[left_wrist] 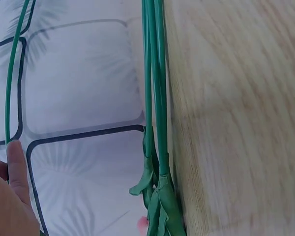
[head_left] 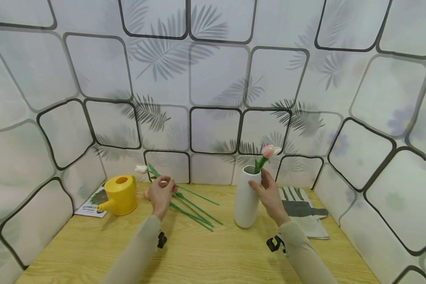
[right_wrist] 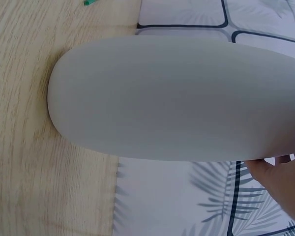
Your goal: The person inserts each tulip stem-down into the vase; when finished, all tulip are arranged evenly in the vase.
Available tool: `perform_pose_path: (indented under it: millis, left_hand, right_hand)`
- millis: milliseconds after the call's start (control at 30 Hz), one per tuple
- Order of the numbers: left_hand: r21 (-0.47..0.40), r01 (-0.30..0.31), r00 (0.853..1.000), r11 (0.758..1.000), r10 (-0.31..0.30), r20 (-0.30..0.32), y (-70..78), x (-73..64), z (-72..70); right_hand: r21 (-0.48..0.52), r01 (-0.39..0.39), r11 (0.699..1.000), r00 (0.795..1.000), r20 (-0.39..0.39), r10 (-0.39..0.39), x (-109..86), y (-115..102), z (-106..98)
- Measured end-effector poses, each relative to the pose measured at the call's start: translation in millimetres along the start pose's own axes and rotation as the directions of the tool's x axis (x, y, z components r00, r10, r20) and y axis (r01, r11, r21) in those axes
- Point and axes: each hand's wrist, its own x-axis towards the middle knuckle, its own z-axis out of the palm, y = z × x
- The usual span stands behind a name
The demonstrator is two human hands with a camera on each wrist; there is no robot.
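A white artificial tulip has its green stem pinched between the thumb and fingers of my left hand. In the left wrist view that stem rises from the fingertips, apart from a bundle of other green stems. Those tulips lie on the table below the hand, their blooms partly hidden. My right hand grips the upper side of a tall white vase, thumb in front and fingers behind. A pink-and-white tulip stands in the vase, leaning right. The right wrist view is mostly filled by the vase's body.
A yellow watering can stands at the left, with a printed card behind it. A folded grey-and-white cloth lies right of the vase. Patterned walls enclose the wooden table at the back and sides.
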Motion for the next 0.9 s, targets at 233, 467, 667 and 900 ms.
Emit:
perform_pose_path:
  millis: [233, 467, 667, 900]
  left_hand:
    - [-0.102, -0.045, 0.997, 0.994, 0.051, 0.061, 1.4, -2.0, 5.0]
    - [-0.165, -0.074, 0.990, 0.983, 0.092, 0.107, 9.1, 2.5, 11.9]
    - [-0.176, -0.070, 0.989, 0.982, 0.090, 0.113, 18.1, 2.4, 23.5]
    - [-0.173, -0.109, 0.993, 0.979, 0.117, 0.032, 22.3, 2.8, 33.5]
  right_hand:
    - [-0.004, -0.005, 1.000, 1.000, 0.002, 0.005, 0.9, 1, 0]
    - [0.003, -0.003, 1.000, 1.000, 0.000, 0.003, 2.5, 0, -1]
    - [0.014, 0.020, 1.000, 1.000, -0.006, -0.020, -0.1, -1, -2]
    - [-0.004, 0.001, 1.000, 1.000, 0.012, -0.001, 1.4, -2, -3]
